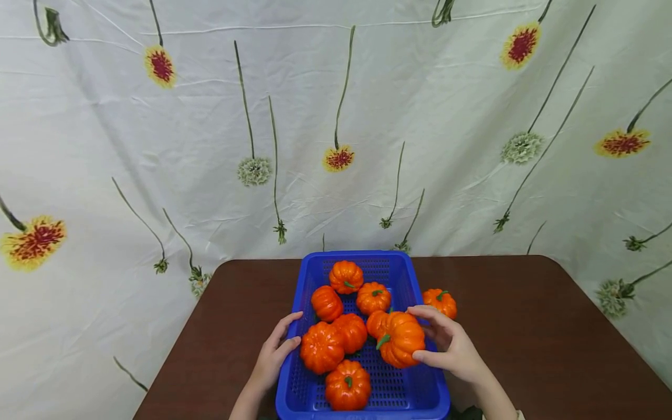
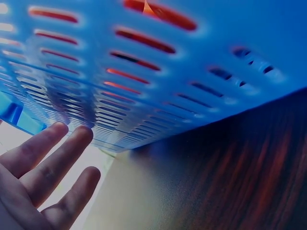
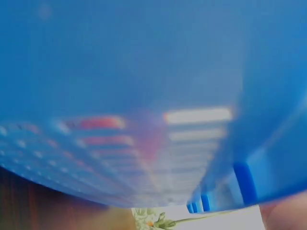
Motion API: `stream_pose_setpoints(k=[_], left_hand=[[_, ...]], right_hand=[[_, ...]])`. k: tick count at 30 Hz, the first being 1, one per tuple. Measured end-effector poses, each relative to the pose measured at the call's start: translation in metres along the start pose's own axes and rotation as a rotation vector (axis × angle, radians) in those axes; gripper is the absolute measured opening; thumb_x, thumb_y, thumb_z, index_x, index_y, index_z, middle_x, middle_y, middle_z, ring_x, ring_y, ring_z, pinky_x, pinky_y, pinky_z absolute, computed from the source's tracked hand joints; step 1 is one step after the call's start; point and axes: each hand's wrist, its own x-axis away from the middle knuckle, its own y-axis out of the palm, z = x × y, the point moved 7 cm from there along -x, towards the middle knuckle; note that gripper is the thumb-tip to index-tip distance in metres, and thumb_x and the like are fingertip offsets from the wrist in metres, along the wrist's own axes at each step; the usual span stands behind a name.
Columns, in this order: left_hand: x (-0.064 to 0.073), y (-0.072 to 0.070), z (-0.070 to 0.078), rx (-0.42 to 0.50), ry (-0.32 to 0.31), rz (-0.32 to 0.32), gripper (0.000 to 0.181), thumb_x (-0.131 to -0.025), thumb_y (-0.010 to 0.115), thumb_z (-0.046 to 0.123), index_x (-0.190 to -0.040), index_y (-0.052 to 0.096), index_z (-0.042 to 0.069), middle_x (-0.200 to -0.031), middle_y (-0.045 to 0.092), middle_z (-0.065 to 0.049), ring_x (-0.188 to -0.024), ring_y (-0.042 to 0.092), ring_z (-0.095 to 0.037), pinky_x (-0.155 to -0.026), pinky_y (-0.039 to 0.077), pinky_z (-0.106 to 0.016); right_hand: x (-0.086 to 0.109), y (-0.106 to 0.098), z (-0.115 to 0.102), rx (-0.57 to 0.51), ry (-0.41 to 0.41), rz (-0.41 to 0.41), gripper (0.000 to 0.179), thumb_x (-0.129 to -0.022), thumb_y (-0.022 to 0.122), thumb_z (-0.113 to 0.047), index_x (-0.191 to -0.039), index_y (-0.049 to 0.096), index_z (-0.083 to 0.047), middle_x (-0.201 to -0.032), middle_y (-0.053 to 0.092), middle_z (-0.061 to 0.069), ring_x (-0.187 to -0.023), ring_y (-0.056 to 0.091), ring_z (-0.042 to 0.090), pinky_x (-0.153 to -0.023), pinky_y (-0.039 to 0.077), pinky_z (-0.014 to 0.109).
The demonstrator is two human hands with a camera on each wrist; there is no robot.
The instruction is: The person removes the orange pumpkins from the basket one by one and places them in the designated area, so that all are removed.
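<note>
A blue plastic basket (image 1: 425, 373) holds several small orange pumpkins (image 1: 347, 385) with green stems. Over its right side, my right hand (image 1: 454, 344) grips a pumpkin (image 1: 403, 341) between thumb and fingers, its stem facing left. Another pumpkin (image 1: 377, 322) is partly hidden behind the gripped one. My left hand (image 1: 273, 353) rests at the left rim, thumb and forefinger tips on the edge. In the left wrist view, the left fingers (image 2: 53, 165) extend nearly straight along the slotted outer wall. The basket's blue wall (image 3: 158, 62) fills most of the right wrist view, which hides the grip.
One pumpkin (image 1: 441, 302) lies outside the basket, on the dark brown table (image 1: 525, 326) just beyond my right hand. Behind the table's far edge hangs a pale cloth (image 1: 294, 116) printed with flowers.
</note>
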Motion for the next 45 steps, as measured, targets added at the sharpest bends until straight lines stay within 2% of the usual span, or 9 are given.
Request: stream_pose_setpoints(k=[3,10,14,21,25,29,34,40,45], left_hand=[[0.000,0.000,0.000,-0.003,0.002,0.002,0.042,-0.091,0.052,0.006,-0.133,0.049,0.008,-0.129,0.052,-0.017,-0.097,0.060,-0.017,-0.073,0.052,-0.033],[0.000,0.000,-0.001,-0.002,0.002,0.000,0.041,-0.092,0.052,0.006,-0.133,0.049,0.009,-0.129,0.052,-0.017,-0.098,0.059,-0.018,-0.074,0.052,-0.033],[0.000,0.000,-0.001,-0.003,-0.006,-0.001,0.041,-0.092,0.052,0.007,-0.133,0.049,0.009,-0.129,0.051,-0.018,-0.098,0.060,-0.018,-0.073,0.053,-0.033],[-0.001,0.001,-0.001,-0.010,-0.008,-0.004,0.042,-0.092,0.051,0.006,-0.133,0.048,0.008,-0.131,0.051,-0.018,-0.099,0.059,-0.018,-0.073,0.053,-0.032],[-0.001,0.001,-0.002,-0.013,-0.008,-0.003,0.042,-0.092,0.051,0.006,-0.133,0.048,0.007,-0.131,0.050,-0.018,-0.099,0.059,-0.018,-0.073,0.053,-0.032],[0.000,0.000,-0.002,-0.011,-0.009,-0.003,0.042,-0.092,0.051,0.007,-0.133,0.048,0.007,-0.131,0.050,-0.018,-0.099,0.059,-0.018,-0.072,0.053,-0.033],[0.000,0.000,-0.002,-0.009,-0.005,-0.002,0.042,-0.092,0.051,0.006,-0.133,0.048,0.007,-0.131,0.050,-0.018,-0.099,0.059,-0.018,-0.072,0.053,-0.033],[0.000,0.000,-0.002,-0.002,-0.003,0.001,0.042,-0.091,0.051,0.006,-0.133,0.048,0.007,-0.130,0.051,-0.019,-0.098,0.060,-0.018,-0.073,0.053,-0.034],[0.000,0.000,-0.001,-0.004,-0.001,0.002,0.042,-0.091,0.052,0.006,-0.133,0.048,0.007,-0.130,0.051,-0.018,-0.098,0.060,-0.018,-0.073,0.052,-0.034]], right_hand=[[0.000,-0.010,-0.002,-0.038,-0.023,0.059,0.058,-0.075,0.062,0.021,-0.128,0.038,0.019,-0.133,0.050,0.009,-0.121,0.047,0.016,-0.095,0.042,0.028],[0.002,-0.029,-0.001,-0.129,-0.021,0.202,0.056,-0.079,0.059,0.019,-0.131,0.038,0.016,-0.130,0.051,0.008,-0.114,0.052,0.017,-0.089,0.046,0.027],[0.007,-0.043,0.000,-0.122,-0.021,0.318,0.055,-0.080,0.055,0.021,-0.132,0.038,0.017,-0.126,0.053,0.007,-0.109,0.054,0.016,-0.086,0.047,0.024],[0.024,-0.077,0.013,-0.016,0.136,0.644,0.051,-0.083,0.054,0.019,-0.132,0.042,0.012,-0.124,0.056,-0.003,-0.109,0.054,0.008,-0.085,0.046,0.018],[0.036,-0.094,0.021,0.021,0.237,0.796,0.048,-0.086,0.057,0.012,-0.132,0.049,0.001,-0.123,0.054,-0.005,-0.107,0.053,0.006,-0.084,0.045,0.015],[0.045,-0.106,0.028,0.023,0.305,0.888,0.047,-0.087,0.059,0.008,-0.132,0.051,-0.004,-0.123,0.052,-0.004,-0.107,0.053,0.005,-0.083,0.045,0.013],[0.054,-0.117,0.035,0.002,0.330,0.983,0.048,-0.086,0.061,0.007,-0.131,0.049,-0.001,-0.118,0.052,-0.003,-0.104,0.053,0.005,-0.081,0.045,0.012],[0.069,-0.128,0.045,-0.011,0.352,1.106,0.045,-0.084,0.065,0.004,-0.127,0.054,-0.004,-0.113,0.054,-0.003,-0.099,0.054,0.004,-0.078,0.045,0.010],[0.083,-0.136,0.055,-0.011,0.409,1.195,0.044,-0.083,0.068,-0.001,-0.124,0.055,-0.008,-0.109,0.055,-0.006,-0.098,0.054,0.003,-0.076,0.044,0.009]])
